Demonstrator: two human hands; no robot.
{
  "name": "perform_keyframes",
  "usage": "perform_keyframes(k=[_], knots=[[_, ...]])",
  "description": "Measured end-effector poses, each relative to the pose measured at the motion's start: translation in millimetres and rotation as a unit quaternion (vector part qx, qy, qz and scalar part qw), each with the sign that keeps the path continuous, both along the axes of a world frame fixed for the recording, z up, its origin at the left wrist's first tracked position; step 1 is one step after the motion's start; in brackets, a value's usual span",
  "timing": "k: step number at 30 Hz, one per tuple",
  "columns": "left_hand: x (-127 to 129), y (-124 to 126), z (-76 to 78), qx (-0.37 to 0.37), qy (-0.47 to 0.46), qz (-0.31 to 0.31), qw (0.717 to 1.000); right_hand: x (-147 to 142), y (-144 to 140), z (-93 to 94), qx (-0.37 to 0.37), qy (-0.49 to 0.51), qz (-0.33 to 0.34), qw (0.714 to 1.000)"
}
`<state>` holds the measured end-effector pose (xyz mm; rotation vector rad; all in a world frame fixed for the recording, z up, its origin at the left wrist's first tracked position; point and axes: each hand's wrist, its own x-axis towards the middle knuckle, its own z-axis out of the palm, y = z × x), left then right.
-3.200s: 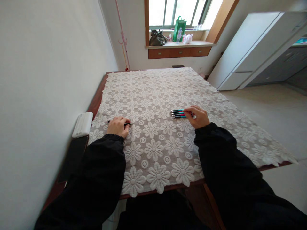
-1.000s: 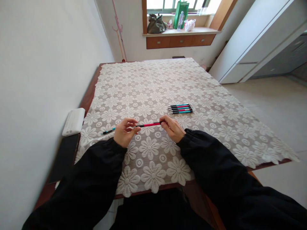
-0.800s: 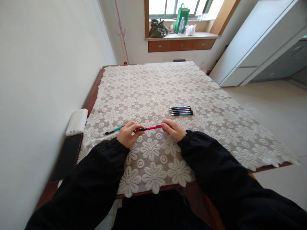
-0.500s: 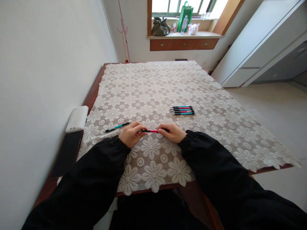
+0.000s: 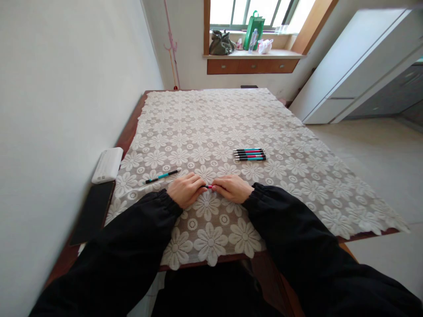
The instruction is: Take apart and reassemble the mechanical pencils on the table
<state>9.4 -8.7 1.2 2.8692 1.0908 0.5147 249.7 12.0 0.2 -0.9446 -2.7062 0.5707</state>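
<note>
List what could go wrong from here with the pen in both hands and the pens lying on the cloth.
1. Both hands, left hand and right hand, cover the pink-and-black pen almost entirely; a small part could slip out unnoticed.
2. The open-weave white floral lace tablecloth might snag a tip or swallow a small piece.
3. A sleeve could nudge the lone teal-and-black pen or the row of four pens.
</note>
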Motion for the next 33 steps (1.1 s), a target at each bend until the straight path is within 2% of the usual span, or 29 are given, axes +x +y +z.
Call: perform_keyframes(k=[6,14,19,22,26,33], knots=[[3.3,-1.1,-0.5,0.005,0.038,-0.003,0.999,-5.0,-4.8,1.7,0.036,-0.028,0.008,0.999],[1.0,0.0,-2.3,-0.022,0.015,0.014,1.0,-21.8,2.6,21.0,0.022,-0.131,0.0,0.991],[2.6,-2.2,1.7,-0.032,0.038,0.046,0.998,-27.4,1.5,8.6,0.079,-0.094,0.002,0.992],[3.8,-3.1,4.5,-0.046,0.04,0.058,0.996,-27.6,-0.2,2.7,0.088,-0.085,0.01,0.992],[4.1,-3.3,6.6,-0.059,0.029,0.054,0.996,-28.0,-2.5,1.7,0.093,-0.094,0.021,0.991],[2.7,-5.4,4.1,-0.042,-0.011,0.079,0.996,-30.5,-10.3,2.3,0.132,-0.123,-0.005,0.983]])
